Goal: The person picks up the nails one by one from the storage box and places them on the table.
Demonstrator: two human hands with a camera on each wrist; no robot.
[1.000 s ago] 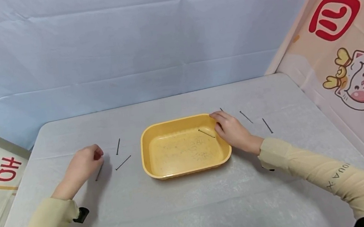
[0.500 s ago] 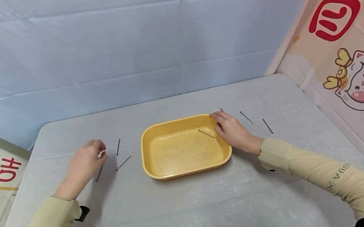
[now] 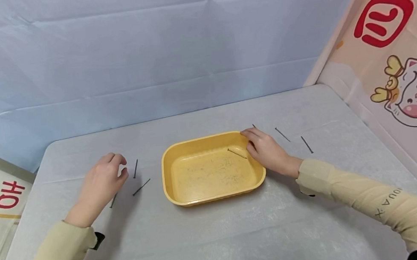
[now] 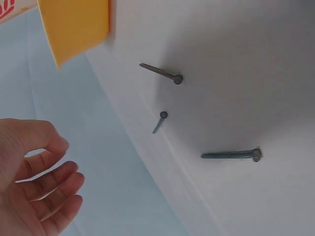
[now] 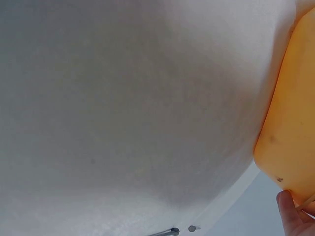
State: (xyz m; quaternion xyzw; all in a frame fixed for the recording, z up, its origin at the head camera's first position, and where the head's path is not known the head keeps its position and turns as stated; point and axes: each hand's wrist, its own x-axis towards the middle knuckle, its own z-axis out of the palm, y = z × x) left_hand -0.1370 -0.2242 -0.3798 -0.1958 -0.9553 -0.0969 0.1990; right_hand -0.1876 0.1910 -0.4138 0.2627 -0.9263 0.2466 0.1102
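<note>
My left hand (image 3: 100, 181) hovers over the left of the table with its fingers loosely curved. Nothing shows between thumb and fingers in the left wrist view. One nail (image 3: 113, 200) lies partly hidden below that hand, and two more, an upright-looking nail (image 3: 135, 168) and a slanted nail (image 3: 141, 187), lie to its right. At the table's middle stands a yellow plastic tray (image 3: 206, 177) holding one nail (image 3: 237, 153). My right hand (image 3: 266, 151) grips the tray's back right corner, thumb and fingers on either side of the rim in the right wrist view.
Right of the tray lie a nail (image 3: 282, 134) and another nail (image 3: 306, 144); a third nail (image 3: 254, 125) is mostly hidden behind the right hand. A grey cloth covers the table (image 3: 221, 240). A pale blue sheet (image 3: 184, 55) hangs behind, and printed banners flank both sides.
My left hand has moved slightly right and away from me, its fingers spreading a little, uncovering more of the nail at first. My right hand and the tray have stayed put.
</note>
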